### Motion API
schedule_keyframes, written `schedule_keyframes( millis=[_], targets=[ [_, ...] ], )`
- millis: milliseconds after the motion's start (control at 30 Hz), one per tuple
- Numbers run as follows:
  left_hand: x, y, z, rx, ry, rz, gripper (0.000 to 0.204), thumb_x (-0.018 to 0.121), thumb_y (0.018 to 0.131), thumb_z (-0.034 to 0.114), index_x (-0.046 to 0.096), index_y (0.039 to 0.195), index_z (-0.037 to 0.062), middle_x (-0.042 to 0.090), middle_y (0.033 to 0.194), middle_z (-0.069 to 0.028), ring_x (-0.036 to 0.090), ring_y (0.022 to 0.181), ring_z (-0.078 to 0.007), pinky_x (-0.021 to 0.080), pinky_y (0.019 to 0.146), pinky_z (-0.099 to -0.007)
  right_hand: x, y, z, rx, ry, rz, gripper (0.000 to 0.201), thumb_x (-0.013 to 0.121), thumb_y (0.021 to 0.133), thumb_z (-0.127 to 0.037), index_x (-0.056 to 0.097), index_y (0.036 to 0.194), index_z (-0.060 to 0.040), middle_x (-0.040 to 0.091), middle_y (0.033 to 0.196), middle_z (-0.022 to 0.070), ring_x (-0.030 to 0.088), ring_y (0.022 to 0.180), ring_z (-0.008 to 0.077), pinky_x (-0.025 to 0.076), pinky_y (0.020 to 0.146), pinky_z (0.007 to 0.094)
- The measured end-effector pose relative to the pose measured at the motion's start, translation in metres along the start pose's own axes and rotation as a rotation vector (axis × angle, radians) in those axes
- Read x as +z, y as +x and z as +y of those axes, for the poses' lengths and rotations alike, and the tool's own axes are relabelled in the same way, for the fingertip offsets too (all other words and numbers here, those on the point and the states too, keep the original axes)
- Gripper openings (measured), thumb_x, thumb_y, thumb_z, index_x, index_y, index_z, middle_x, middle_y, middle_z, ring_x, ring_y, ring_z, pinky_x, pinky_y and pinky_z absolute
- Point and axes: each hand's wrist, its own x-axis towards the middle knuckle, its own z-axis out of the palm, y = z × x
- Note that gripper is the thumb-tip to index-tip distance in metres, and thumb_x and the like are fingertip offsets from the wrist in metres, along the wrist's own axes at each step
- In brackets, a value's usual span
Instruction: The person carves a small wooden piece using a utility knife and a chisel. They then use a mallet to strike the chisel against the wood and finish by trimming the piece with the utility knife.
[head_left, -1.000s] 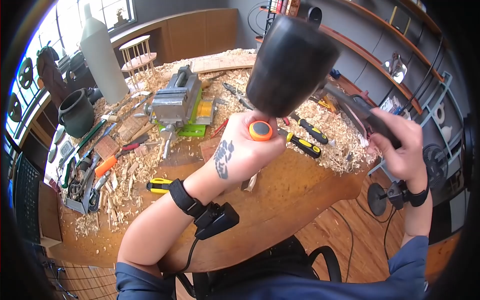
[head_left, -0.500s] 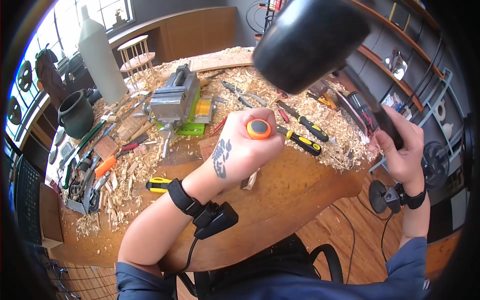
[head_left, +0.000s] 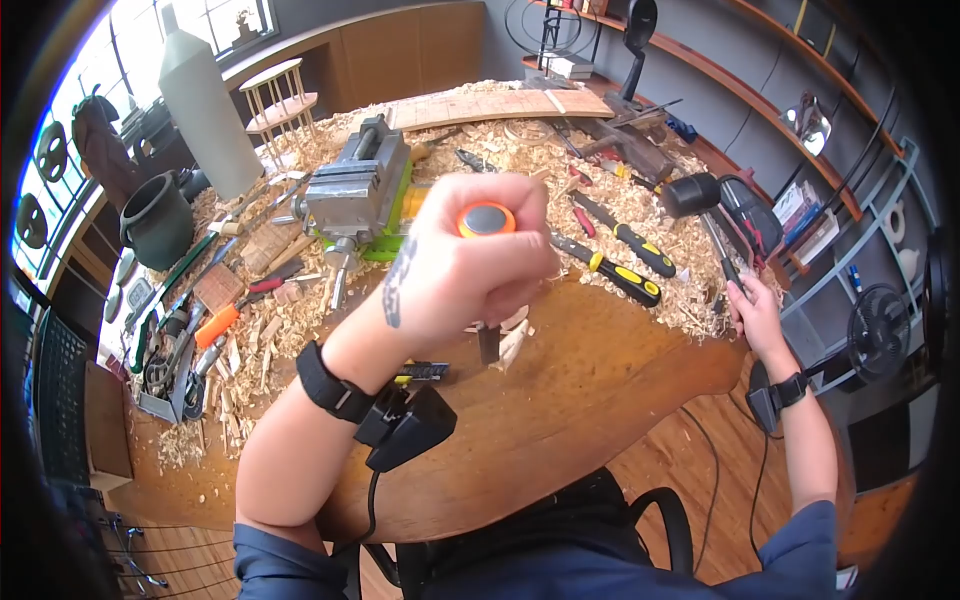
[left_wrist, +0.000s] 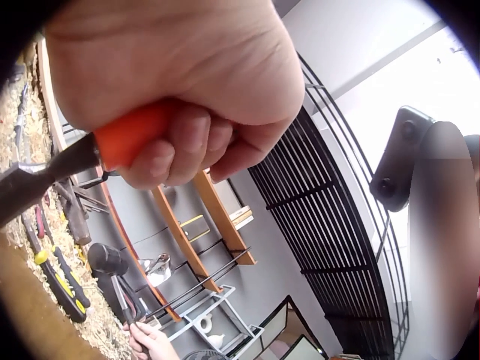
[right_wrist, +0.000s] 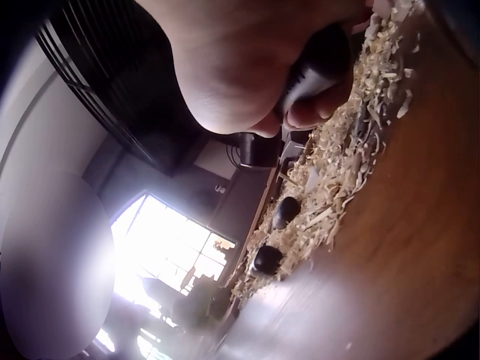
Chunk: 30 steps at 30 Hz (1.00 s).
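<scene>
My left hand (head_left: 465,265) grips a chisel by its orange handle (left_wrist: 131,139), thumb side up. In the left wrist view the chisel's metal blade (left_wrist: 30,184) extends from the fist. Below the fist in the head view, the blade points down at the table beside a pale wood piece (head_left: 513,345). Off to the right, my right hand (head_left: 757,312) holds the handle of a black mallet (head_left: 690,196). The mallet's head is low over the shavings at the table's right side. In the right wrist view its dark grip (right_wrist: 319,64) runs through the curled fingers.
A metal vise (head_left: 355,190) stands behind the left hand. Two yellow-and-black handled tools, one a saw-like tool (head_left: 625,280), lie among wood shavings (head_left: 700,300). A yellow-and-black cutter (head_left: 425,371) is partly hidden under the left wrist. More tools and a dark pot (head_left: 157,220) crowd the left.
The mallet has swung from above the left hand down to the right, and my right hand has lowered with it. My left hand has lifted and shifted left with the chisel, exposing its blade.
</scene>
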Motion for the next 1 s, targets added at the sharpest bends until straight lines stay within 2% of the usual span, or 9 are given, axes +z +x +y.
schedule_keyframes(
  millis=[167, 233, 433, 533, 567, 633, 767, 833, 1000],
  targets=[
    [-0.007, 0.001, 0.007, 0.008, 0.034, 0.013, 0.030, 0.058, 0.088, -0.008, 0.039, 0.071, 0.0088, 0.042, 0.054, -0.0001, 0.034, 0.040, -0.0078, 0.023, 0.038, -0.0277, 0.002, 0.005, 0.004, 0.046, -0.147, 0.002, 0.026, 0.066, 0.110, -0.028, 0.066, 0.097, -0.0047, 0.058, 0.065, -0.0019, 0.050, 0.051, 0.0064, 0.039, 0.049, 0.0264],
    [-0.008, 0.002, 0.004, -0.010, 0.007, -0.013, 0.031, 0.058, 0.088, -0.008, 0.039, 0.071, 0.0089, 0.042, 0.054, 0.0001, 0.034, 0.040, -0.0075, 0.023, 0.039, -0.0275, 0.002, 0.008, 0.016, -0.208, -0.355, 0.045, 0.027, 0.068, 0.107, -0.026, 0.070, 0.101, -0.0002, 0.061, 0.068, -0.0001, 0.056, 0.060, 0.0103, 0.045, 0.059, 0.0309],
    [-0.006, 0.004, -0.008, -0.052, -0.008, -0.060, 0.032, 0.060, 0.090, -0.008, 0.039, 0.071, 0.0084, 0.042, 0.055, 0.0005, 0.034, 0.041, -0.0066, 0.023, 0.040, -0.0272, 0.007, -0.001, -0.018, -0.362, -0.692, -0.015, 0.023, 0.075, 0.100, -0.022, 0.074, 0.098, 0.0011, 0.067, 0.077, 0.0076, 0.065, 0.073, 0.0209, 0.050, 0.068, 0.0358],
    [-0.006, 0.004, -0.009, -0.061, 0.016, -0.062, 0.034, 0.062, 0.090, -0.008, 0.038, 0.071, 0.0084, 0.042, 0.056, 0.0008, 0.035, 0.042, -0.0064, 0.023, 0.040, -0.0271, 0.006, 0.002, -0.046, -0.239, -0.965, -0.056, 0.020, 0.078, 0.096, -0.020, 0.076, 0.096, -0.0002, 0.071, 0.087, 0.0115, 0.068, 0.077, 0.0280, 0.052, 0.070, 0.0401],
    [-0.007, 0.004, -0.009, -0.057, 0.015, -0.052, 0.034, 0.062, 0.090, -0.008, 0.038, 0.071, 0.0084, 0.042, 0.056, 0.0008, 0.035, 0.042, -0.0064, 0.023, 0.040, -0.0271, 0.013, 0.003, -0.062, -0.248, -0.967, -0.062, 0.020, 0.078, 0.096, -0.020, 0.076, 0.096, -0.0002, 0.071, 0.087, 0.0115, 0.068, 0.077, 0.0280, 0.052, 0.070, 0.0401],
    [-0.007, 0.004, -0.010, -0.077, 0.014, -0.089, 0.034, 0.063, 0.090, -0.007, 0.038, 0.071, 0.0083, 0.042, 0.056, 0.0012, 0.035, 0.043, -0.0062, 0.023, 0.041, -0.0271, 0.042, -0.003, -0.100, -0.661, -0.794, 0.136, 0.014, 0.080, 0.093, -0.017, 0.077, 0.096, -0.0029, 0.073, 0.092, 0.0127, 0.069, 0.084, 0.0325, 0.055, 0.076, 0.0426],
    [-0.008, 0.005, -0.009, -0.108, -0.004, -0.078, 0.033, 0.062, 0.089, -0.008, 0.039, 0.071, 0.0080, 0.043, 0.057, 0.0010, 0.034, 0.043, -0.0062, 0.023, 0.042, -0.0267, 0.148, -0.026, -0.149, -1.019, -0.276, -0.495, 0.021, 0.083, 0.090, -0.015, 0.079, 0.111, -0.0095, 0.072, 0.110, 0.0062, 0.065, 0.107, 0.0314, 0.055, 0.094, 0.0421],
    [-0.012, 0.004, -0.012, -0.102, -0.022, -0.080, 0.033, 0.063, 0.089, -0.007, 0.040, 0.071, 0.0078, 0.044, 0.057, 0.0008, 0.035, 0.044, -0.0062, 0.023, 0.042, -0.0268, 0.189, -0.027, -0.153, -1.086, -0.208, -0.556, 0.028, 0.083, 0.090, -0.019, 0.078, 0.117, -0.0109, 0.070, 0.117, 0.0035, 0.064, 0.111, 0.0294, 0.055, 0.095, 0.0415],
    [-0.013, 0.004, -0.014, -0.049, -0.011, -0.149, 0.030, 0.063, 0.088, -0.006, 0.042, 0.071, 0.0058, 0.046, 0.057, -0.0006, 0.039, 0.046, -0.0070, 0.024, 0.043, -0.0270, 0.214, -0.019, -0.140, -1.136, -0.265, -0.546, 0.023, 0.081, 0.090, -0.017, 0.082, 0.113, -0.0153, 0.072, 0.109, 0.0019, 0.067, 0.105, 0.0262, 0.056, 0.090, 0.0411]
  ],
)
